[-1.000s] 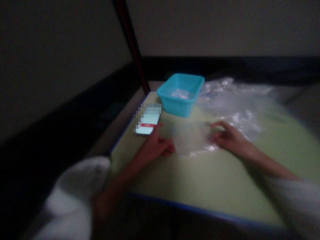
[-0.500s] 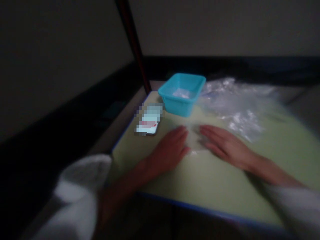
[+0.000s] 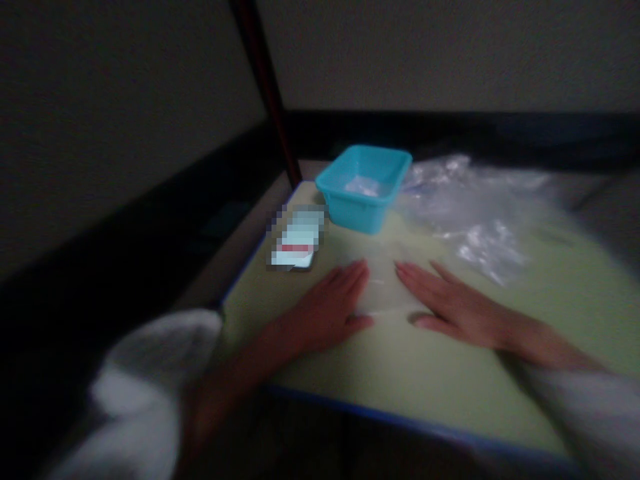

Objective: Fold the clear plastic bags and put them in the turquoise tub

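Observation:
A thin clear plastic bag point(image 3: 383, 290) lies flat on the table point(image 3: 370, 373) between my two hands. My left hand point(image 3: 333, 303) rests palm down over the bag's left side, fingers stretched out and thumb apart. On the bag's right side my right hand point(image 3: 445, 300) also lies flat, with its fingers extended and its thumb spread away. Neither hand grips anything. Dim light and blur hide the bag's exact edges under the fingers.
Beyond the hands stands a turquoise plastic basket point(image 3: 357, 210) with some clear plastic inside. A lit phone point(image 3: 300, 237), its screen pixelated, lies left of it. Crumpled clear plastic point(image 3: 480, 213) is heaped at the right back. A dark red pole point(image 3: 270, 93) rises behind the table's far corner.
Both hands have slid slightly nearer to me over the bag, and their thumbs stand farther from the fingers. More of the bag shows between them. Basket, phone and heap look unmoved.

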A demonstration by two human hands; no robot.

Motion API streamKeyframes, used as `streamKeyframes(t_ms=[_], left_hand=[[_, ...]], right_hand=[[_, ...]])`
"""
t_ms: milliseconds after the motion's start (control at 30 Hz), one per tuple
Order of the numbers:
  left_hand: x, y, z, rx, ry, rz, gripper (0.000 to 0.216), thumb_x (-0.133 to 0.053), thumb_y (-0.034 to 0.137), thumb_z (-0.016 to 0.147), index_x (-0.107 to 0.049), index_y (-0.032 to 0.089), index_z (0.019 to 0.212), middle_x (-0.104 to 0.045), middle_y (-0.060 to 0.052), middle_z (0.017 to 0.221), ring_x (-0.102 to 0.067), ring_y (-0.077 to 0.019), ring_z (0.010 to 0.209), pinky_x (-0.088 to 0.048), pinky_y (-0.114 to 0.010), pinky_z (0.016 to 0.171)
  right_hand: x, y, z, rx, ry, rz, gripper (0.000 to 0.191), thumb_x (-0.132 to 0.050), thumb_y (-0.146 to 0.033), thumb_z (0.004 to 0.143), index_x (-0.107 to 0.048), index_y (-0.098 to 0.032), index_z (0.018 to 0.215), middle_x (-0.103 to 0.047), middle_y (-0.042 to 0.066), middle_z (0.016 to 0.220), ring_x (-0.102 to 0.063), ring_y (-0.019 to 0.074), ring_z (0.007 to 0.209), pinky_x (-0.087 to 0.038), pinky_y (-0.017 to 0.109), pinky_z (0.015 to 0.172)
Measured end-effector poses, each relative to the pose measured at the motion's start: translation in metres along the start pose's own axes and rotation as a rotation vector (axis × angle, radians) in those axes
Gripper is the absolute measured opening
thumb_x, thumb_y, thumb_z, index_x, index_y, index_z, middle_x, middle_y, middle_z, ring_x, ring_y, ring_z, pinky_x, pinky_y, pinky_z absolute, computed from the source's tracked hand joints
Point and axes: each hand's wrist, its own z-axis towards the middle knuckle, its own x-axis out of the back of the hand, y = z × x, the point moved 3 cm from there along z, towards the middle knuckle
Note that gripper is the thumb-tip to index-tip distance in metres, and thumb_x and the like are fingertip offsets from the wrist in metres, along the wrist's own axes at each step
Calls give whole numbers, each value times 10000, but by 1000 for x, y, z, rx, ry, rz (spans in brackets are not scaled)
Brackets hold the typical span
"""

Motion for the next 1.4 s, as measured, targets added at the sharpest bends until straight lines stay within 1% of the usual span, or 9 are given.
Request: streamKeyframes(t_ms=[133,233,300,400,500,633,833,1200,1400], left_hand=[[2,-3,-11,-45,70,-29,771,-432,525,883,-179,72,1454,-157,-199,1531,-119,-260,1432,-181,-424,1145],[5,0,-23,-126,111,-40,724,-418,519,899,-197,114,1457,-186,-164,1533,-150,-236,1429,-179,-410,1155],[5,1,-29,-139,120,-42,703,-427,504,903,-219,118,1452,-213,-155,1528,-179,-234,1423,-196,-404,1155],[8,-3,-33,-60,159,-77,630,-453,391,912,-244,124,1443,-245,-147,1520,-232,-230,1407,-246,-400,1141],[13,-18,-27,170,302,-228,502,-469,242,882,-381,146,1367,-426,-133,1428,-408,-230,1316,-350,-419,1082],[14,-37,-10,481,431,-641,369,-519,186,813,-512,112,1175,-686,-89,931,-669,-190,848,-537,-340,774],[17,-32,19,558,365,-787,489,-638,163,717,-467,119,1173,-614,23,645,-624,-146,603,-487,-248,576],[14,-28,26,647,344,-1128,725,-650,-11,649,-340,167,1279,-555,85,618,-584,-100,477,-464,-192,470],[8,-27,26,693,355,-1254,752,-655,-33,639,-337,198,1280,-548,84,657,-621,-116,536,-511,-208,484]], right_hand=[[13,2,-1,43,56,43,628,-455,-420,931,-236,-187,1471,-383,150,1458,-375,288,1327,-325,557,1061],[25,3,-4,103,120,27,329,-480,-289,934,-588,-204,1233,-595,110,1285,-531,263,1205,-459,478,975],[29,3,-6,129,139,-20,260,-463,-230,937,-676,-201,1084,-672,99,1157,-611,254,1088,-516,451,893],[28,4,-9,134,123,-81,268,-443,-210,942,-696,-190,1030,-705,93,1058,-654,237,968,-546,426,813],[27,3,-10,143,120,-97,290,-418,-211,951,-694,-172,1030,-707,106,1033,-658,240,935,-551,426,783],[24,4,-10,156,105,-97,301,-404,-180,948,-684,-160,1056,-702,116,1036,-656,244,942,-551,431,790],[21,4,-9,181,62,-173,306,-390,-160,948,-657,-150,1098,-694,111,1056,-650,234,959,-552,410,816],[25,-9,-2,212,157,-143,252,-436,-158,940,-677,-121,1005,-711,109,969,-659,231,936,-556,425,799],[18,-40,8,250,67,64,334,-456,-336,945,-602,-104,1136,-575,149,1299,-512,245,1221,-466,439,987]])
